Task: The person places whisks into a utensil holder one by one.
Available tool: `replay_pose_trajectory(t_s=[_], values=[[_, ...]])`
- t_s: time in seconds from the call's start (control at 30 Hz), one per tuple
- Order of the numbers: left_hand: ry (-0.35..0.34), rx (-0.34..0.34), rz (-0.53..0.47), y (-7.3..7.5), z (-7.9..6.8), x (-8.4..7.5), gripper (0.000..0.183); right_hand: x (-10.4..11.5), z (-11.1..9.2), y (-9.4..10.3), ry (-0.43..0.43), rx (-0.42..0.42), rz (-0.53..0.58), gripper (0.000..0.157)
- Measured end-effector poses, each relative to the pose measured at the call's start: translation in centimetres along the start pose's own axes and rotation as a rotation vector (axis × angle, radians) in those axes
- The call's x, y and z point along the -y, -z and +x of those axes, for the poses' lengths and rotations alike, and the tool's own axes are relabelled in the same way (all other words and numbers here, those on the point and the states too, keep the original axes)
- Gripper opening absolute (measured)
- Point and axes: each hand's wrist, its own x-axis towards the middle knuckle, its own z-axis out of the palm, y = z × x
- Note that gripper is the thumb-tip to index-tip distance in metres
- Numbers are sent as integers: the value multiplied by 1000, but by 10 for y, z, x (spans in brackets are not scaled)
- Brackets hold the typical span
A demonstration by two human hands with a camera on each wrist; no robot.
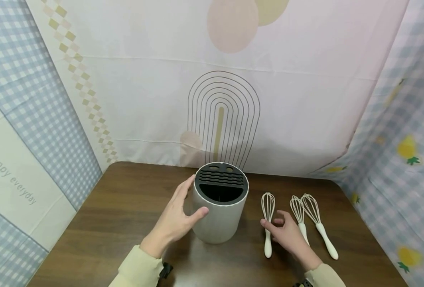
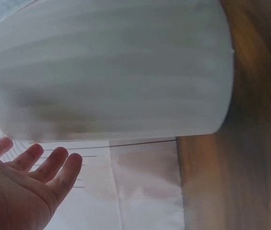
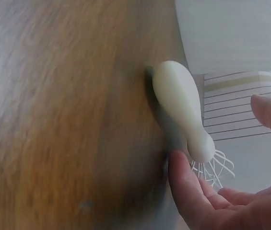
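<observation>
Head view: leftmost whisk seen on the table; its pick-up seems the step, a pinch called for. Left wrist: the holder is flanked by the left hand, fingers spread, empty. Right wrist: the right hand is poised beside the whisk, thumb and fingers parted, nothing gripped.

Container partly outside left-wrist view

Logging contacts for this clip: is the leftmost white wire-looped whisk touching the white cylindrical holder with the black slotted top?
Apart. The head view shows a strip of brown wood-grain tabletop between the whisk and the holder.
</observation>
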Motion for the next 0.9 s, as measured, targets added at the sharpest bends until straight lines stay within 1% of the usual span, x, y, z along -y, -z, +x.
replay_pose_trajectory(t_s=[0.07, 0.17, 0.27, 0.43, 0.57, 0.7, 0.83, 0.9], values=[[-18, -5, -3, -1, 4, -2, 83, 0, 0, -1, -18, 7, 52, 98], [-46, -10, -16, -1, 9, -3, 81, 0, 0, -2, -18, 10, 86, 93], [-55, -12, -24, -1, 13, -3, 78, 0, 1, -4, -20, 20, 114, 89], [-42, -10, -25, -3, 16, -1, 71, -1, 4, -6, -43, 26, 123, 87], [-32, -13, 0, -5, 16, 1, 67, -2, 6, -6, -61, 25, 128, 80], [-32, -21, 18, -6, 16, 2, 67, -1, 7, -7, -68, 20, 128, 71], [-28, -27, 21, -8, 16, 2, 68, -1, 7, -7, -65, 19, 128, 66], [-14, -28, 26, -9, 16, 2, 68, -1, 7, -7, -62, 19, 131, 64]])
